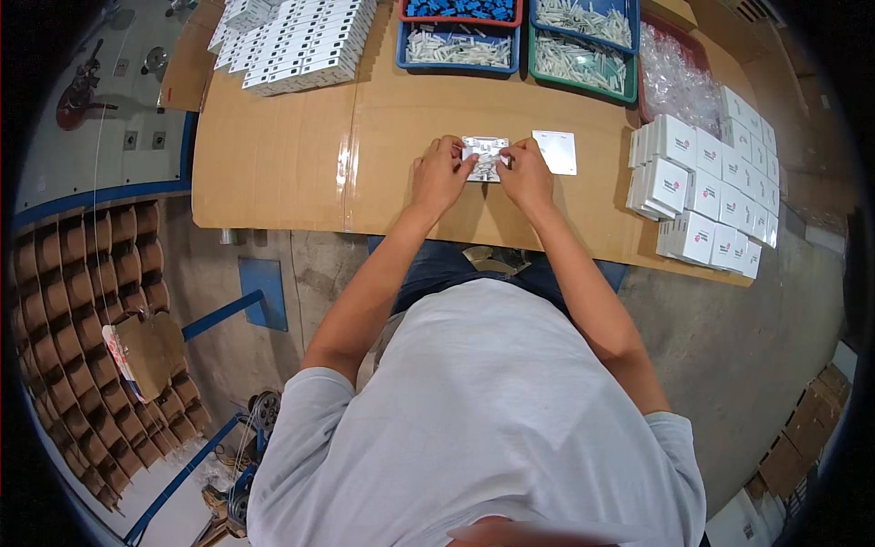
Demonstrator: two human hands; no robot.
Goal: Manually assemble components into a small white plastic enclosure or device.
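Note:
A small white square plastic plate (485, 149) with raised fittings lies on the cardboard-covered table in front of me. My left hand (441, 173) is at its left edge, fingers curled on the rim and thumb over the front part. From the right, my right hand (527, 175) bends its fingers in over the plate's edge, thumb and fingertips close together at the small white pieces on it. What exactly is between those fingertips is too small to tell. Just right of my right hand lies a flat white square cover (556, 152).
Blue bins (460, 68) and a green bin (583, 84) of small parts stand at the back, beside a red bin of clear plastic bags (674, 77). White boxes (697, 191) are stacked at right; more box stacks (305, 46) stand back left. The cardboard tabletop (273, 173) ends near my waist.

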